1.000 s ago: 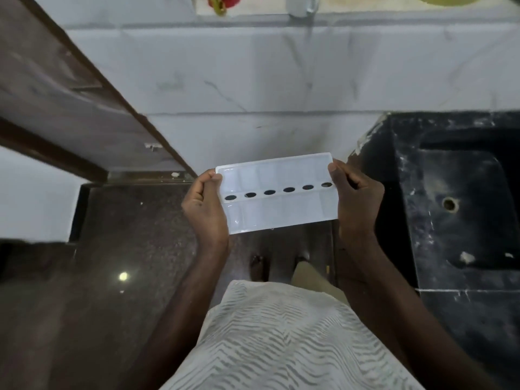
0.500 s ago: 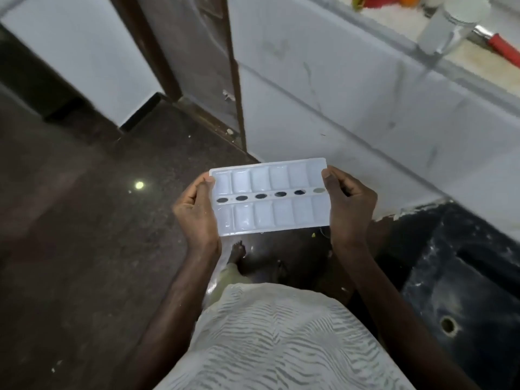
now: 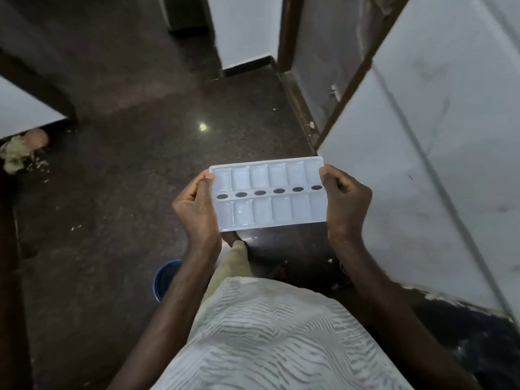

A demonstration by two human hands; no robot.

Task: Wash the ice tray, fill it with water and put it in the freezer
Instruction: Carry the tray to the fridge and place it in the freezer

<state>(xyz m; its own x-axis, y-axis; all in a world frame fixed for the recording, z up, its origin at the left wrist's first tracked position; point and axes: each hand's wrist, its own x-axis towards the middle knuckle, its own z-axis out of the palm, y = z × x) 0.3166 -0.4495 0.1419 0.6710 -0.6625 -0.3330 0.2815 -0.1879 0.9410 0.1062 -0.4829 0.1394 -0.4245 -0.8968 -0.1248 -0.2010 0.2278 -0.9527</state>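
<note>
1. White translucent plastic makes up the ice tray (image 3: pixel 270 195), which has two rows of six compartments and a strip of six dark oval holes running between them.
2. It is held in the air, roughly level and open side up, in front of the person's body and above the floor. A wet gleam shows along some compartment edges; how much water they hold cannot be told.
3. The left hand (image 3: pixel 197 209) grasps the tray's left short end, with the thumb on the top rim and the fingers curled beneath.
4. The right hand (image 3: pixel 344 204) grasps the opposite short end the same way, with the thumb lying over the rim by the last hole.
5. Below the tray, a pale ribbed garment (image 3: pixel 267 333) fills the lower middle of the view, and a foot (image 3: pixel 233 238) shows just under the tray's near edge.
6. A blue round container (image 3: pixel 164 280) sits on the floor (image 3: pixel 126 192) beside the left forearm, partly hidden by it.
7. The floor is dark speckled stone with a small bright reflection (image 3: pixel 202 126) ahead of the tray.
8. A white tiled wall (image 3: pixel 436 164) rises at the right, meeting a brown door frame (image 3: pixel 298 102).
9. Pale scraps (image 3: pixel 17 157) lie at the far left, well apart from the tray.
</note>
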